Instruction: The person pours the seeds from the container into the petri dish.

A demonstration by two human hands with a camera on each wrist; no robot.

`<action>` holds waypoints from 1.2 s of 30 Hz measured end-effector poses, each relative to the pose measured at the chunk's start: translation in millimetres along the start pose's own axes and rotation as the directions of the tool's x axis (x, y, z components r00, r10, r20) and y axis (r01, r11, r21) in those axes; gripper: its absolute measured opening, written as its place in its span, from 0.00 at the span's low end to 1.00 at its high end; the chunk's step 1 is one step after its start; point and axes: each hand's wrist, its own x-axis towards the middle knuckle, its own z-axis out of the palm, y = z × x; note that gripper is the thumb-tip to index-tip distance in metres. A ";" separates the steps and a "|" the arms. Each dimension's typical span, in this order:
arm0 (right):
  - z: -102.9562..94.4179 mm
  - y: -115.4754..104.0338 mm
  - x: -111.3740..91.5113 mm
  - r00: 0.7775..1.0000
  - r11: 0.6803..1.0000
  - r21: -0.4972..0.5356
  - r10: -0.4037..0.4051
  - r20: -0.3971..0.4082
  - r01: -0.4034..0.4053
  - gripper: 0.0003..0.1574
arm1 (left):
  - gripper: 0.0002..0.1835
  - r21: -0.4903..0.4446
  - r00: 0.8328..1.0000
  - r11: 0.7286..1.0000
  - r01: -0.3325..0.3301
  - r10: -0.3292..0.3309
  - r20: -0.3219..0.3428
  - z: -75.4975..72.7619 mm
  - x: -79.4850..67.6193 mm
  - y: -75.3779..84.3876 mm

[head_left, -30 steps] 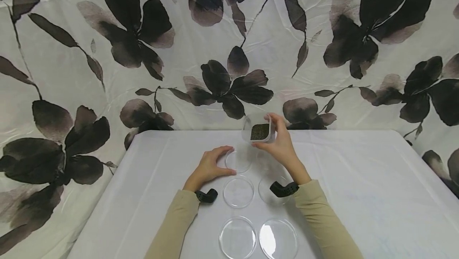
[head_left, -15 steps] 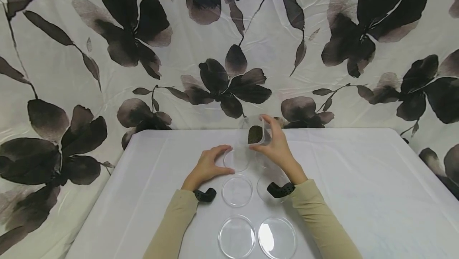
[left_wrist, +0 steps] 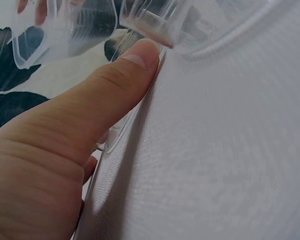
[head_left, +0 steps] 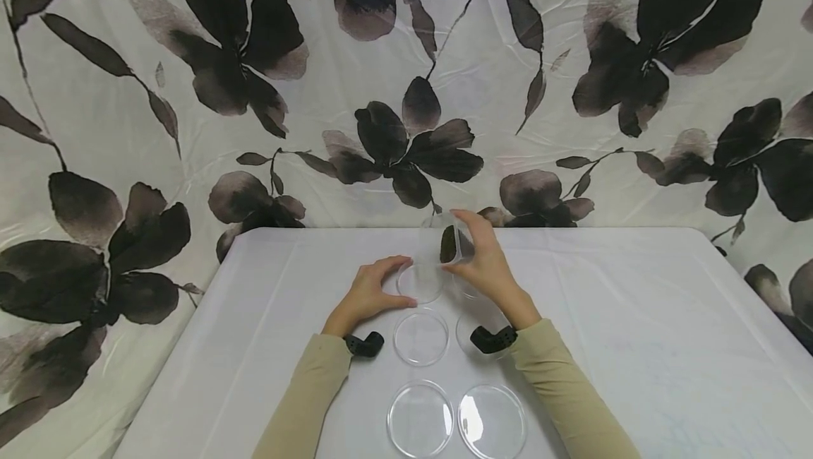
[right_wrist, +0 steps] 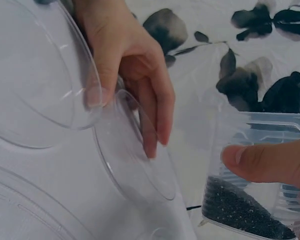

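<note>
My left hand point(head_left: 371, 293) holds a clear petri dish point(head_left: 420, 284) on the table, thumb at the near edge and fingers at the far edge. In the left wrist view the thumb point(left_wrist: 125, 70) lies against the dish's rim. My right hand point(head_left: 489, 265) grips a clear plastic tub point(right_wrist: 260, 122) above and slightly right of that dish. The tub is tipped on its side with its mouth facing left. Dark granules point(right_wrist: 240, 205) have slid toward its lower side, and the right thumb point(right_wrist: 255, 157) presses on its wall.
Toward the front stand more clear petri dishes: one in the middle point(head_left: 420, 337), two at the near edge point(head_left: 420, 420), and another point(head_left: 466, 346) partly hidden by the right wrist camera. A flower-printed cloth point(head_left: 406, 78) hangs behind the white table point(head_left: 635, 346).
My right hand has moved left and turned the tub further onto its side, so less of the dark granules shows in the head view. The left hand stays at its dish.
</note>
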 end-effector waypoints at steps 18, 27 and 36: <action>9.3 -1.8 -1.0 0.982 0.974 -0.130 -0.186 -0.003 0.184 0.60 | 0.44 -0.001 1.000 1.000 -0.028 0.028 -0.014 0.6 0.7 -1.4; 11.8 -3.9 -1.0 0.970 0.954 -0.177 -0.245 0.002 0.242 0.58 | 0.45 -0.009 1.000 1.000 -0.005 0.005 -0.001 1.2 0.9 -2.0; 15.4 -3.7 -0.7 0.956 0.932 -0.222 -0.294 0.005 0.288 0.58 | 0.44 -0.011 0.999 1.000 -0.030 0.029 -0.012 0.0 1.1 -1.9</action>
